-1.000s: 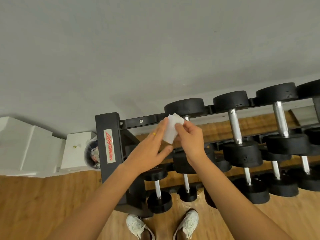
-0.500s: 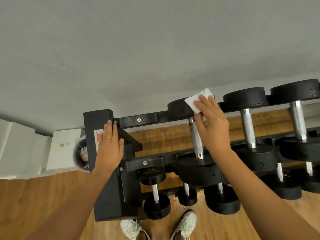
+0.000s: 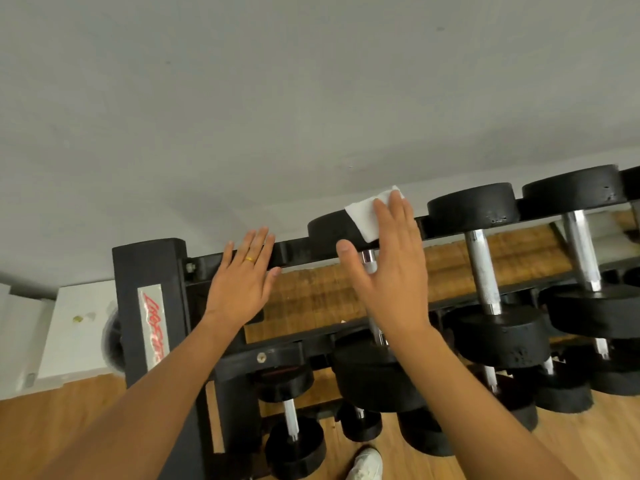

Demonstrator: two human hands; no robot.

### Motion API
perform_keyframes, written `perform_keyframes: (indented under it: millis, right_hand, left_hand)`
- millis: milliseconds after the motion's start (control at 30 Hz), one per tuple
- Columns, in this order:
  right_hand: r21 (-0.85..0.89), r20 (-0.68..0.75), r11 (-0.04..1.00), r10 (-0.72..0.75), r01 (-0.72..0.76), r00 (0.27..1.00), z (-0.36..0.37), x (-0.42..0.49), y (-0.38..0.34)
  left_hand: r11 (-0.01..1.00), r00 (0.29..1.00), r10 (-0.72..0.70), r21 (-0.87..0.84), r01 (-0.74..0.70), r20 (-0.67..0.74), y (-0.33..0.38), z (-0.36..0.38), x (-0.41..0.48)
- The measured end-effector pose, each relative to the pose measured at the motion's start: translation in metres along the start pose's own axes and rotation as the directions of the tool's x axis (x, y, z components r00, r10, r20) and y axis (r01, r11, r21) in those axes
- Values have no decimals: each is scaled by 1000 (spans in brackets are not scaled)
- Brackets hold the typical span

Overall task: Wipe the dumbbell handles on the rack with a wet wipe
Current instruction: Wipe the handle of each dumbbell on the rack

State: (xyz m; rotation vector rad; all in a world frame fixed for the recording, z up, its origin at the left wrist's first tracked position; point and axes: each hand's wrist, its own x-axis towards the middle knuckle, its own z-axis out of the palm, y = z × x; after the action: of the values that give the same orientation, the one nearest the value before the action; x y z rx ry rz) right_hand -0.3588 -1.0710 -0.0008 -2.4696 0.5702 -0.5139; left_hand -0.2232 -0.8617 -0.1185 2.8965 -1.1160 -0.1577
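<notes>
- Head view: the right hand (image 3: 391, 271), fingers straight, presses the wipe (image 3: 363, 216) flat on the far head of the leftmost top dumbbell (image 3: 325, 230), just above its handle (image 3: 369, 261).
- Left hand (image 3: 239, 289) lies flat and released on the back rail of the rack (image 3: 149, 265).
- Round bin (image 3: 112, 341) left of the rack is half hidden; its contents cannot be told.

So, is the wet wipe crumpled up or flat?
Flat: the wet wipe shows straight edges and a square corner, pressed by the open right hand against the far head of the dumbbell.
</notes>
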Motion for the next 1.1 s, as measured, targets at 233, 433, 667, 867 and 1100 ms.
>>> perform_keyframes:
  millis: [233, 433, 667, 867, 1100]
  right_hand:
    - [-8, -50, 1000, 16, -16, 999, -7, 11, 1]
    - [216, -187, 976, 7, 34, 982, -28, 21, 29]
    - [286, -32, 958, 37, -27, 999, -33, 11, 37]
    - [421, -79, 895, 199, -148, 977, -38, 14, 42]
    - [513, -34, 786, 420, -345, 907, -38, 33, 51]
  left_hand:
    - [966, 960, 257, -17, -256, 111, -28, -9, 14]
    - [947, 942, 319, -59, -314, 106, -34, -9, 26]
    - [955, 949, 288, -116, -274, 126, -31, -17, 25]
    - [955, 952, 283, -121, -269, 115, -30, -18, 25]
    - [958, 954, 274, -125, -258, 125, -27, -21, 25]
